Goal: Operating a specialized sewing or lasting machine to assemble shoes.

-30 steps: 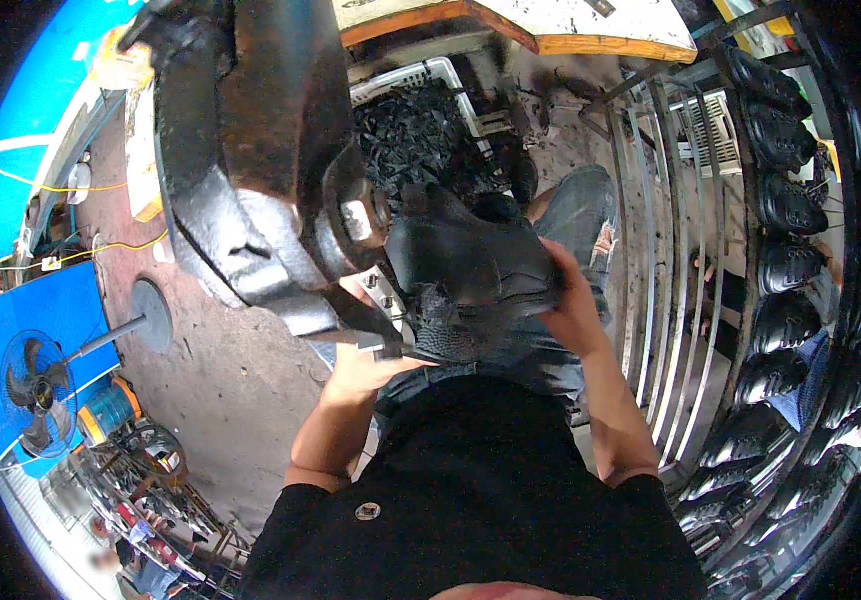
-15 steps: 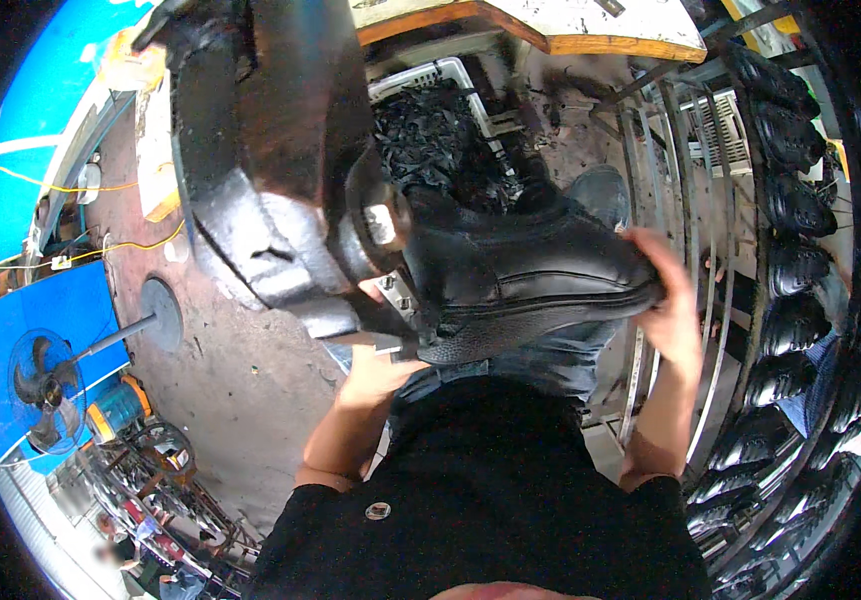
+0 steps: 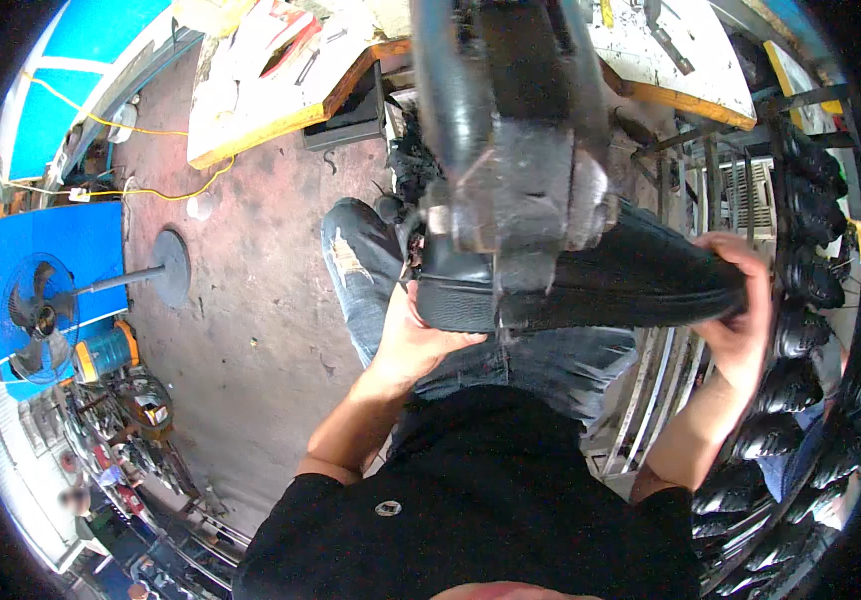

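Note:
A black shoe (image 3: 640,280) lies sideways above my lap, sole edge toward me. My left hand (image 3: 412,335) grips its heel end from below. My right hand (image 3: 740,310) holds its toe end at the right. A dark metal machine head (image 3: 515,150), blurred, presses down over the middle of the shoe and hides part of it. My knees in worn blue jeans (image 3: 360,265) are under the shoe.
A metal rack (image 3: 800,260) with several black shoes runs down the right side. A pedestal fan (image 3: 45,315) stands on the concrete floor at the left. A wooden-edged workbench (image 3: 280,100) lies ahead, with a pile of black shoes (image 3: 405,165) below it.
The view has swung so the machine head now sits over the shoe's middle. The shoe has turned level and sideways, and my hands have spread to its two ends.

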`<state>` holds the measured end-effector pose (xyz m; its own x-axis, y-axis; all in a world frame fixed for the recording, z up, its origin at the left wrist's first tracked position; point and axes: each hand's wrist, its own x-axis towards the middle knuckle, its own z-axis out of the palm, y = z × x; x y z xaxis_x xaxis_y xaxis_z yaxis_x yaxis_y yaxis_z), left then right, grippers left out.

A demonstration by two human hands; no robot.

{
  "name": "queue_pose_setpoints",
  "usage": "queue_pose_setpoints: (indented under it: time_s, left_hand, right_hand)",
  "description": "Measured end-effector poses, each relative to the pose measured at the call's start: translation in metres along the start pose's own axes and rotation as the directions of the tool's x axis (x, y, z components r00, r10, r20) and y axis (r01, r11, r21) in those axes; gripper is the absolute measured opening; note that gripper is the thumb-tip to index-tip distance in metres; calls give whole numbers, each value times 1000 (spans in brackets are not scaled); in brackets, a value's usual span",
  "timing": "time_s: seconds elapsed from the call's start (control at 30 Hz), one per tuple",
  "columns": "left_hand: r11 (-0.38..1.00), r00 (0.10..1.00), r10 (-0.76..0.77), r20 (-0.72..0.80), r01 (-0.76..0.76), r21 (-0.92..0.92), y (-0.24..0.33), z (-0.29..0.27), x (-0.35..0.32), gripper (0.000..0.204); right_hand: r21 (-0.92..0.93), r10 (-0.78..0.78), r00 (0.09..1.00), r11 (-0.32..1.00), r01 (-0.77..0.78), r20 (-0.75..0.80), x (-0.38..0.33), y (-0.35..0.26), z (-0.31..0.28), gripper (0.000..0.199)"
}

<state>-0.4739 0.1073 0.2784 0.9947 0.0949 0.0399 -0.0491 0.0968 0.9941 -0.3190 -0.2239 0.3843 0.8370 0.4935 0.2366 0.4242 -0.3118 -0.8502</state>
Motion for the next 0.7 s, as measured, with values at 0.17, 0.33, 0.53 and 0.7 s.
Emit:
queue_pose_setpoints:
  time_s: [0.17, 0.33, 0.53, 0.7]
  left_hand:
    - [786, 981, -184, 53, 179, -592, 11, 11, 9, 108]
    - [788, 966, -244, 86, 250, -563, 21, 19, 20, 83]
    - [966, 944, 227, 239, -249, 67, -10, 33, -13, 87]
    - [757, 874, 428, 228, -485, 439, -34, 45, -49, 49]
  right_hand:
    - [171, 166, 982, 974, -149, -89, -37, 36, 20, 66]
    - [465, 226, 935, 882, -77, -274, -50, 37, 53, 81]
    - [927, 316, 907, 335, 169, -279, -8, 21, 84, 87]
    - [962, 246, 950, 239, 133, -192, 11, 5, 88, 95]
